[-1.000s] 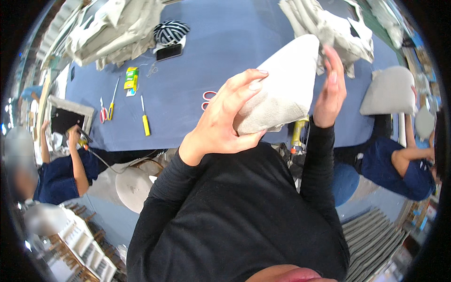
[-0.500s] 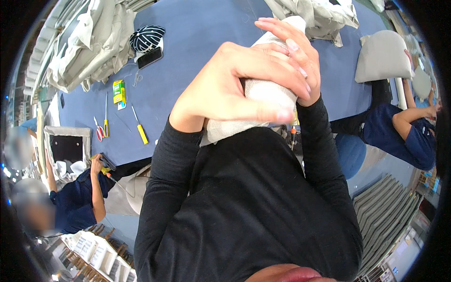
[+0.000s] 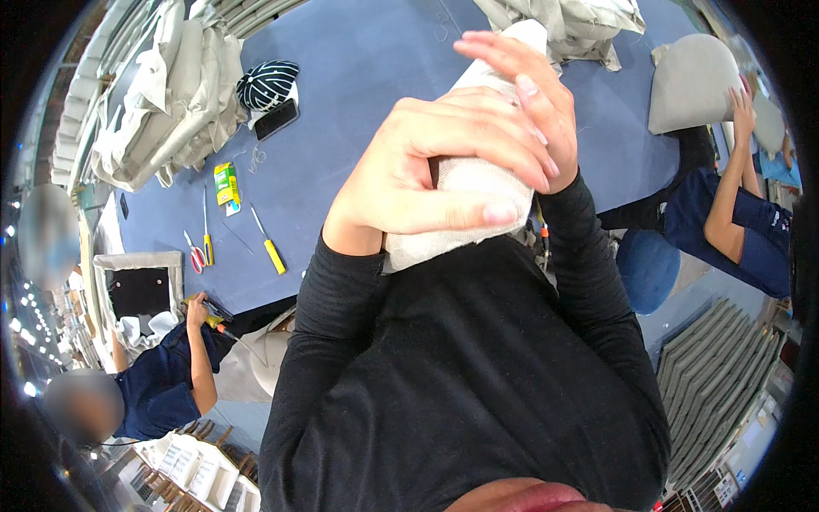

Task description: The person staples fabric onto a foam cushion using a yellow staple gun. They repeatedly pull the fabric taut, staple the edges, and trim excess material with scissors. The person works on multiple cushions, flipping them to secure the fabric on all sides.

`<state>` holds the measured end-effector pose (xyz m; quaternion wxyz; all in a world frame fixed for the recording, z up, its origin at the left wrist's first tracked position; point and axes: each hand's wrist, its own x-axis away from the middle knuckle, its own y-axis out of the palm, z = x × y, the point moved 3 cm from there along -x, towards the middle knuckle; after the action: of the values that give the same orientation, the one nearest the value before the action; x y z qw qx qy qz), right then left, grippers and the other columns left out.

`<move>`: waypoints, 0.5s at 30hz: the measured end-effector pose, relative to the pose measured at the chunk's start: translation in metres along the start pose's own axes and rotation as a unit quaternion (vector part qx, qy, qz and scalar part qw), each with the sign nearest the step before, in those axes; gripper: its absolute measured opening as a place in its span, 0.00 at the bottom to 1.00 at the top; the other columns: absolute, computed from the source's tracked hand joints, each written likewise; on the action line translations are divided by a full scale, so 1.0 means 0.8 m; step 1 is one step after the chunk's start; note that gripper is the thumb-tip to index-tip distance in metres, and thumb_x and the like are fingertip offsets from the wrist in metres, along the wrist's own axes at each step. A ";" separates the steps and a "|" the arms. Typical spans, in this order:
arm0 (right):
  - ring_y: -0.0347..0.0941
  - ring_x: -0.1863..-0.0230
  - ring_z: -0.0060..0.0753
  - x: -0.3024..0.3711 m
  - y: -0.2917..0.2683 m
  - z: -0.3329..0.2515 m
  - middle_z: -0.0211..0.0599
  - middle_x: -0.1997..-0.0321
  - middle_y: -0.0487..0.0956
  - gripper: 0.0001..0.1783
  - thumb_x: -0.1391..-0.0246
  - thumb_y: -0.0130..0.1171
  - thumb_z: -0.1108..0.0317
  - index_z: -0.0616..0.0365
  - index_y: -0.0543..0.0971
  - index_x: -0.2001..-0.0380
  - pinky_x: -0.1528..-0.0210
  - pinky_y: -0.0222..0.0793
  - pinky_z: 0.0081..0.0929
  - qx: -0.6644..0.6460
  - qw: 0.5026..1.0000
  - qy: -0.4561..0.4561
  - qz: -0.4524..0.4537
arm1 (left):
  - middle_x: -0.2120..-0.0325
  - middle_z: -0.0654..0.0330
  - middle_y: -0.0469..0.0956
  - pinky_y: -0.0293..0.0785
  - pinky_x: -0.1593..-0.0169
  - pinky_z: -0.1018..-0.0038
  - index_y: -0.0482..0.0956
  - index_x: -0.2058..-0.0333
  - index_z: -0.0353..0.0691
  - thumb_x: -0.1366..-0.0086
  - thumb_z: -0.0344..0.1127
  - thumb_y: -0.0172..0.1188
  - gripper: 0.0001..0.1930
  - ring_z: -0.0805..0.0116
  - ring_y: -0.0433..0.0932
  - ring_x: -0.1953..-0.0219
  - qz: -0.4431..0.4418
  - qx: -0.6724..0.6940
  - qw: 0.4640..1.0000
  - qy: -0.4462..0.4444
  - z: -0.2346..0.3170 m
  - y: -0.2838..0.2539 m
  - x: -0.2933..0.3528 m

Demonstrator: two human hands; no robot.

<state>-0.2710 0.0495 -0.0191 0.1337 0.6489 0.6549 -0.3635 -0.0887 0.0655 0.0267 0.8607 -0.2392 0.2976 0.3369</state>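
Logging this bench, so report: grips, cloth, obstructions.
Left grip holding pale cloth. Right grip over its far end, closure unclear. Nothing seen in the way; scissors lie off to the left.

Blue tabletop. Pale fabric heap upper left, second heap upper right. Leftward: striped bundle beside phone, green-yellow box, scissors, two yellow-handled tools.

Off-white tapering cloth-covered piece, near: matt, visibly woven. Blue table: smooth, matt. Cream cloth heap, far left: matt, creased. Black rectangular phone, left: glossy. Yellow-handled slender tool, left: plastic-looking handle, metallic shaft. Rounded grey cushion, right: matt, smooth-looking.
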 end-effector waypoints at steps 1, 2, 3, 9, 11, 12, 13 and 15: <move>0.79 0.33 0.46 -0.001 0.001 -0.004 0.45 0.36 0.86 0.28 0.22 0.42 0.53 0.57 0.88 0.43 0.27 0.66 0.43 -0.008 1.000 0.001 0.019 | 0.60 0.43 0.92 0.78 0.36 0.50 0.91 0.63 0.28 0.22 0.48 0.60 0.24 0.45 0.89 0.53 0.029 0.016 0.999 -0.018 -0.002 -0.003 0.003; 0.79 0.33 0.47 0.002 0.004 -0.008 0.46 0.36 0.85 0.26 0.21 0.44 0.54 0.58 0.87 0.43 0.27 0.67 0.43 -0.013 0.998 0.010 0.061 | 0.60 0.43 0.92 0.78 0.36 0.50 0.91 0.62 0.29 0.23 0.49 0.60 0.24 0.45 0.90 0.53 0.060 0.031 0.997 -0.034 -0.007 -0.005 0.009; 0.79 0.34 0.49 0.006 0.010 -0.014 0.47 0.36 0.85 0.25 0.20 0.45 0.54 0.59 0.86 0.43 0.27 0.67 0.44 -0.020 0.994 0.014 0.103 | 0.60 0.43 0.92 0.77 0.36 0.49 0.91 0.62 0.29 0.23 0.50 0.61 0.25 0.45 0.90 0.53 0.091 0.042 0.994 -0.049 -0.010 -0.010 0.012; 0.79 0.34 0.59 0.058 0.012 -0.073 0.54 0.37 0.83 0.20 0.23 0.57 0.53 0.60 0.84 0.46 0.29 0.72 0.54 -0.024 0.989 -0.125 0.069 | 0.64 0.47 0.91 0.80 0.40 0.53 0.90 0.63 0.29 0.18 0.41 0.57 0.21 0.50 0.89 0.55 0.134 0.044 0.989 -0.039 -0.006 -0.027 0.019; 0.78 0.33 0.60 0.060 0.015 -0.077 0.53 0.36 0.83 0.19 0.26 0.61 0.55 0.58 0.86 0.46 0.29 0.73 0.55 0.004 0.989 -0.140 0.055 | 0.63 0.52 0.91 0.83 0.44 0.61 0.91 0.61 0.31 0.18 0.36 0.60 0.16 0.56 0.89 0.55 0.148 0.053 0.987 -0.017 -0.007 -0.030 0.021; 0.78 0.32 0.61 0.060 0.014 -0.077 0.53 0.35 0.83 0.18 0.26 0.61 0.56 0.58 0.87 0.47 0.29 0.73 0.55 0.006 0.989 -0.141 0.050 | 0.63 0.50 0.91 0.82 0.42 0.57 0.91 0.63 0.30 0.18 0.38 0.58 0.19 0.54 0.89 0.55 0.151 0.043 0.987 -0.029 -0.006 -0.030 0.022; 0.78 0.32 0.61 0.059 0.016 -0.078 0.53 0.35 0.83 0.18 0.27 0.62 0.55 0.57 0.87 0.47 0.30 0.74 0.55 0.010 0.988 -0.146 0.047 | 0.63 0.47 0.91 0.80 0.40 0.53 0.90 0.64 0.29 0.18 0.41 0.57 0.21 0.51 0.89 0.54 0.154 0.033 0.987 -0.040 -0.003 -0.030 0.024; 0.78 0.33 0.63 0.057 0.017 -0.080 0.53 0.34 0.83 0.18 0.27 0.63 0.55 0.57 0.88 0.47 0.30 0.74 0.56 0.020 0.987 -0.152 0.040 | 0.64 0.47 0.91 0.80 0.41 0.53 0.90 0.64 0.29 0.19 0.39 0.58 0.20 0.52 0.89 0.55 0.161 0.037 0.985 -0.041 -0.002 -0.030 0.026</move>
<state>-0.2447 0.1240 -0.0082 0.2331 0.6141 0.5935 -0.4651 -0.0597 0.0575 0.0168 0.8152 -0.1418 0.3089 0.4689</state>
